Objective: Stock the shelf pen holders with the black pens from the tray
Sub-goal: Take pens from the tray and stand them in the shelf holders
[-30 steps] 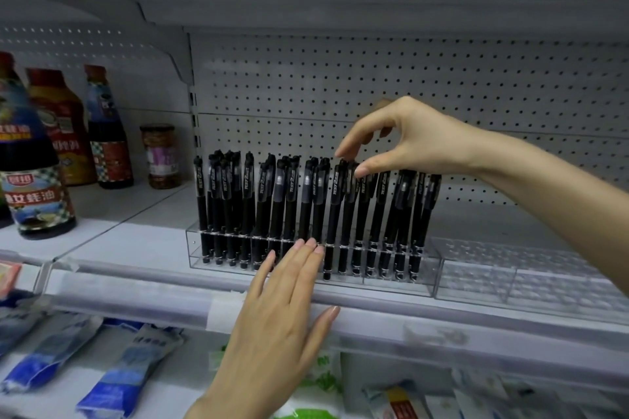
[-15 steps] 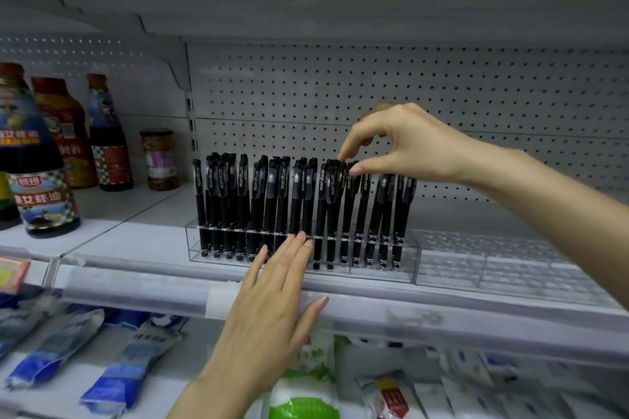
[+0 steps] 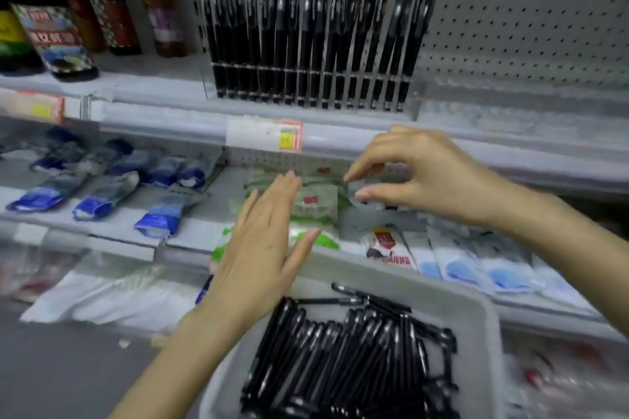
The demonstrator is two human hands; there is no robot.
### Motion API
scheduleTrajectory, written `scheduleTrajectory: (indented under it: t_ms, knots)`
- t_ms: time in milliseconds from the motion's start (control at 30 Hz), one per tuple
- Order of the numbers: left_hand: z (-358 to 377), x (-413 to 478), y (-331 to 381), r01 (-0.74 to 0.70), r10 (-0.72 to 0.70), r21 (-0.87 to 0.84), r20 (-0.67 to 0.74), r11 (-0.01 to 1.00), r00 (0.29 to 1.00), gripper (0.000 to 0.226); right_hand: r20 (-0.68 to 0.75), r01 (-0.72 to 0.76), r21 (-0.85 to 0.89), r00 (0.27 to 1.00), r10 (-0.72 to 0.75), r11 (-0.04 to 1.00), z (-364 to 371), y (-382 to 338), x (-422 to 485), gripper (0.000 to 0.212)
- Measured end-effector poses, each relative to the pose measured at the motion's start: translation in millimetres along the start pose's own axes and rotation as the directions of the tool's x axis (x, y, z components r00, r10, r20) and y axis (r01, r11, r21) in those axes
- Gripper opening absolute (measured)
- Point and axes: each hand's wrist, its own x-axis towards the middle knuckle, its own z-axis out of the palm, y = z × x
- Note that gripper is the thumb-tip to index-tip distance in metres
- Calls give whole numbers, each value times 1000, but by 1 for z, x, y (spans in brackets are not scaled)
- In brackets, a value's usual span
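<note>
Pens (image 3: 343,360) — black, capped, heaped loose — fill the grey tray (image 3: 476,313) at the bottom of the head view, most lying lengthwise toward its far edge. Left hand (image 3: 258,258) hovers over the tray's far left corner, palm down, fingers straight and close together, holding nothing; the nearest pens lie just below and right of its wrist. Right hand (image 3: 432,177) hangs beyond the tray's far edge, in front of the lip of the shelf (image 3: 510,143), thumb and forefinger curved toward each other with a clear gap, nothing between them. On that shelf the clear pen holder (image 3: 414,97) stands near the front edge, packed with upright black pens (image 3: 306,34); a second clear holder (image 3: 510,102) sits just beside its right end — too blurred to read further.
</note>
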Motion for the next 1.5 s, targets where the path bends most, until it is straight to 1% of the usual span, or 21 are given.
scheduleTrajectory:
  t_ms: [100, 167, 233, 300, 367, 467, 567, 633, 767, 833, 867, 900, 967, 1033, 1100, 1133, 1200, 1267, 1333, 1400, 1500]
  knots:
    - [20, -56, -5, 159, -153, -85, 82, 984, 985, 62, 119, -119, 147, 988, 102, 982, 75, 4, -46, 21]
    - [31, -88, -8, 259, -243, -103, 145, 960, 959, 66, 214, -224, 201, 960, 181, 954, 122, 10, -72, 21]
    - [39, -111, -11, 326, -304, -94, 192, 941, 933, 71, 303, -315, 175, 919, 253, 933, 160, 16, -91, 26]
    - [45, -127, -15, 367, -340, -88, 223, 926, 913, 71, 342, -352, 94, 890, 301, 931, 187, 20, -102, 33]
    - [48, -135, -16, 401, -367, -106, 246, 910, 897, 71, 318, -355, 1, 886, 337, 935, 205, 22, -109, 42]
    - [51, -138, -15, 435, -395, -127, 253, 891, 883, 65, 224, -354, -143, 898, 379, 924, 226, 23, -112, 52]
    - [56, -140, -15, 446, -414, -106, 233, 889, 880, 66, 132, -324, -269, 920, 368, 907, 240, 23, -115, 49]
    - [58, -141, -16, 442, -415, -90, 225, 892, 882, 66, 90, -342, -274, 921, 378, 899, 249, 21, -118, 45]
    - [58, -141, -18, 437, -409, -97, 218, 894, 886, 66, 111, -370, -232, 909, 403, 899, 262, 11, -124, 49]
    - [58, -141, -17, 447, -418, -109, 218, 888, 882, 67, 92, -426, -96, 896, 434, 900, 258, 7, -123, 49]
    - [57, -140, -16, 461, -428, -125, 224, 879, 876, 68, 98, -479, 42, 875, 474, 877, 254, 4, -122, 45]
    - [57, -140, -16, 481, -441, -149, 234, 864, 866, 68, 125, -536, 201, 844, 522, 820, 250, 0, -120, 39]
    - [54, -137, -18, 508, -453, -203, 261, 837, 852, 69, 217, -614, 480, 776, 593, 627, 242, -11, -115, 26]
    - [48, -129, -20, 492, -436, -234, 255, 838, 863, 70, 226, -578, 680, 750, 621, 451, 237, -21, -110, 27]
    - [36, -112, -20, 455, -409, -258, 215, 852, 887, 72, 180, -515, 776, 734, 655, 365, 220, -29, -101, 28]
    - [28, -100, -19, 424, -386, -275, 184, 863, 904, 70, 138, -471, 811, 730, 669, 347, 203, -30, -92, 27]
    - [9, -68, -15, 317, -308, -294, 78, 902, 948, 63, -12, -342, 854, 741, 672, 392, 151, -29, -68, 27]
    - [-9, -31, -11, 219, -236, -277, -29, 936, 971, 59, -235, -181, 830, 744, 625, 528, 84, -28, -41, 27]
    - [-23, 6, -7, 124, -155, -250, -110, 960, 982, 59, -472, -24, 734, 700, 536, 679, 17, -27, -17, 25]
    - [-31, 42, -1, 31, -64, -201, -159, 979, 985, 59, -659, 83, 582, 630, 410, 809, -37, -24, 4, 25]
    - [-33, 90, 6, -101, 86, -68, -191, 993, 978, 60, -776, 116, 398, 571, 267, 910, -88, -12, 35, 27]
